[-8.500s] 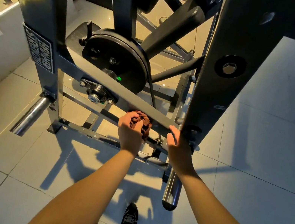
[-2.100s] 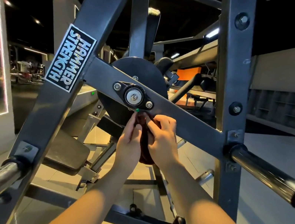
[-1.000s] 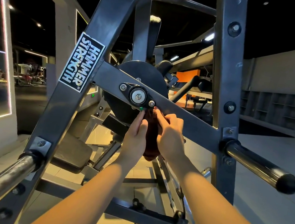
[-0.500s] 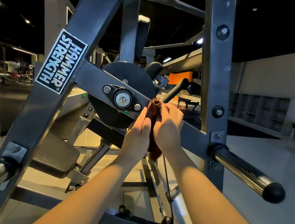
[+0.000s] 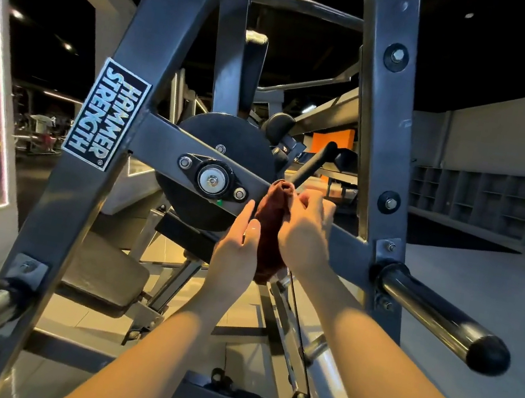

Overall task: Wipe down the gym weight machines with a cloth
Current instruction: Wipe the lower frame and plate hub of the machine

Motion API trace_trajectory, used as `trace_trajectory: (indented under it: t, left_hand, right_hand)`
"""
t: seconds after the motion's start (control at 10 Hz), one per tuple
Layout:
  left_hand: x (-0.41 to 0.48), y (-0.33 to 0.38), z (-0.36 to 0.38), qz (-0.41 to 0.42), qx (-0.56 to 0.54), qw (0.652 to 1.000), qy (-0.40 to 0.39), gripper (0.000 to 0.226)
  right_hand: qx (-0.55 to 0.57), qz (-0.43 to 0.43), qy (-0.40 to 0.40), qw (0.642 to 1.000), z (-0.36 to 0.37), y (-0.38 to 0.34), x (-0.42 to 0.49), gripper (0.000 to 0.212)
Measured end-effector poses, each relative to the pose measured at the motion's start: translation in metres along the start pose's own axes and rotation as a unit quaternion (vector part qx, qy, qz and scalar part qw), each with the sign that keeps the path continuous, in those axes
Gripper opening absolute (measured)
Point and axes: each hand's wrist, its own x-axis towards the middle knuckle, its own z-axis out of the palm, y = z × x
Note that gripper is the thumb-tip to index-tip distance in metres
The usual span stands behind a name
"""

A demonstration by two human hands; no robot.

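The red cloth (image 5: 268,231), bunched between 2 hands, has slid up the slanted crossbar (image 5: 166,141) and is now just right of the bearing (image 5: 212,179). The left hand (image 5: 236,253) presses it with straight fingers; the right hand (image 5: 306,230) curls round it. Wiping of that bar looks underway.

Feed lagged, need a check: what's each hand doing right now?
Left hand: open, straight fingers against the cloth.
Right hand: closed, fingers curled round the cloth.
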Motion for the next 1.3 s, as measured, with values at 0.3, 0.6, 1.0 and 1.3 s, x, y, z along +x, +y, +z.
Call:
trace_trajectory:
  t: [0.3,0.6,1.0,1.3]
  left_hand:
    - [0.003,-0.004,-0.009,0.049,0.026,0.998,0.003,0.033]
    - [0.003,-0.002,-0.007,0.009,0.064,0.998,-0.014,0.042]
    - [-0.006,-0.006,0.025,0.030,0.113,0.986,-0.118,0.051]
    - [-0.014,-0.003,0.012,-0.047,-0.044,0.990,-0.123,0.047]
  right_hand:
    - [0.042,-0.020,0.035,0.998,0.004,-0.051,-0.011,0.041]
    - [0.030,-0.044,0.084,0.995,0.010,-0.040,0.006,0.017]
    - [0.002,0.012,-0.004,1.000,-0.027,0.033,-0.024,0.038]
    - [0.073,0.001,-0.053,0.996,-0.025,-0.025,-0.026,0.041]
